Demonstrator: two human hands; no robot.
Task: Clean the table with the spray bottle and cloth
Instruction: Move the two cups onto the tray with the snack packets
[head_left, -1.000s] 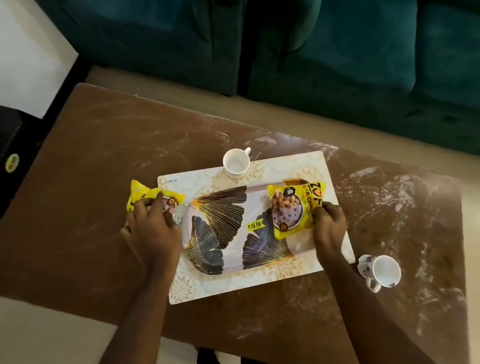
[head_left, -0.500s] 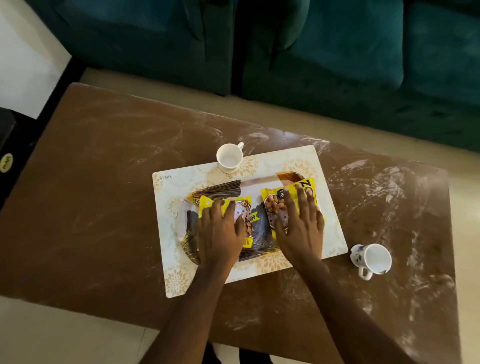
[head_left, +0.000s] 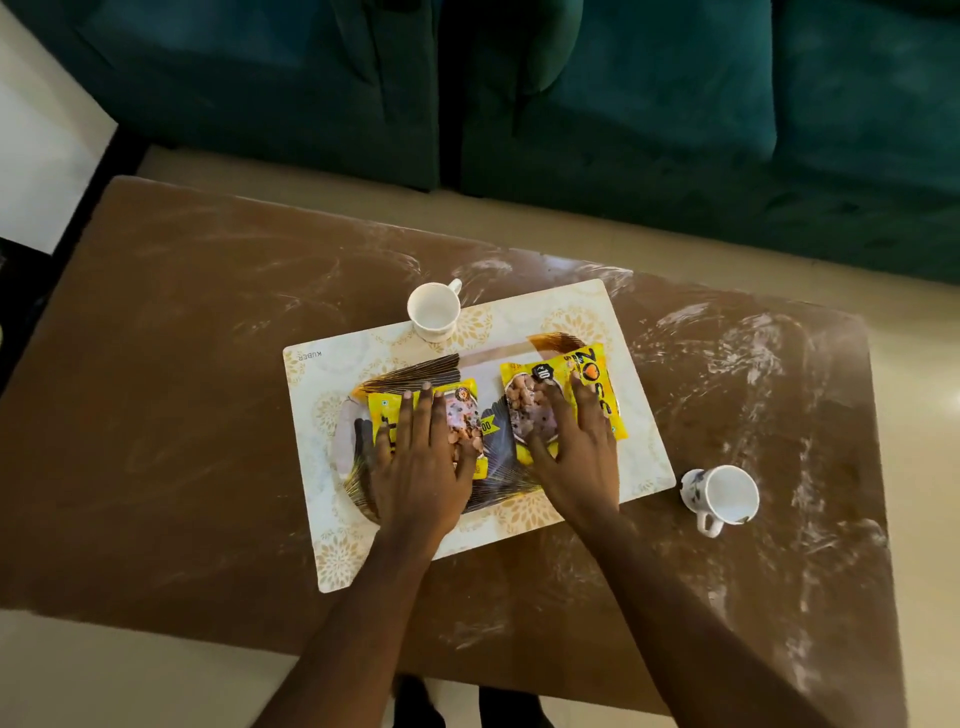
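1. Left grip (head_left: 421, 467) and right grip (head_left: 576, 462) lie flat, fingers straight, pressing two snack packets (head_left: 597, 389) on the tray (head_left: 345, 441) over the placemat (head_left: 332, 551); nothing clasped.
2. Streaky desk (head_left: 182, 415) surrounds the placemat; spray bottle, cloth unseen.
3. Packets seem light, slippery: pinch edges.

I have both arms reaching forward from the bottom of the view, both bare. My left forearm (head_left: 353, 623) runs up and slightly right. My right forearm (head_left: 691, 623) comes in from the lower right and angles up and left, so the two converge toward the hands. My left hand (head_left: 421, 467) lies palm down, its fingers (head_left: 423, 415) straight, slightly spread and pointing away from me. My right hand (head_left: 576, 457) lies just beside it, also palm down with straight, fanned fingers. The thumbs point toward each other, and the hands do not touch.
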